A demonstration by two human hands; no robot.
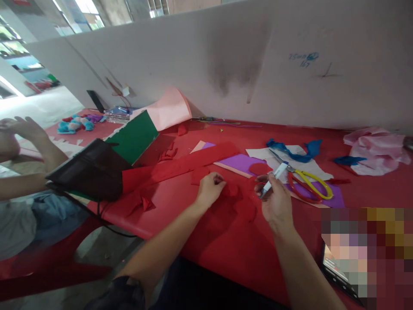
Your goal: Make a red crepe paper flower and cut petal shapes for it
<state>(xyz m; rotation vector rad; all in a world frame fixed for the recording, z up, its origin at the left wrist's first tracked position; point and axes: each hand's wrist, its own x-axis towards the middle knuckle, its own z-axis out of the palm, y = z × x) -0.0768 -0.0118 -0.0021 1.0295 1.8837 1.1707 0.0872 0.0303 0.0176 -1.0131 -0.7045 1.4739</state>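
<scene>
Listing what we find on the red table [171, 200], hands first.

Item: left hand [211, 189], lowered to loose red material [231, 190] on the table in front of the person. We see its fingers curled inward at the edge of that material; whether they pinch a fold, we cannot tell.

Item: right hand [279, 204], raised a little, its fingers clamped on a slim white tube [273, 178] with a blue end (a marker or glue pen, by its shape). We note the tube held aslant, blue end uppermost.

Item: scissors [291, 169], one handle red, one yellow, lying just beyond the right hand, partly over a white sheet [258, 153].

Item: blue strip [312, 150], crumpled, on the same sheet; farther right, crumpled pink material [377, 150].

Item: purple sheet [237, 161], flat beyond the hands, with a red disc [258, 168] at its right end.

Item: long red strip [180, 169], running left from the purple sheet towards a dark case [93, 170]; behind the case, a green board [135, 140], tilted.

Item: pale pink sheet [167, 107], curved against the partition [161, 56].

Item, far left: another person's hand [30, 129], near a blue and red bundle [75, 124].
</scene>
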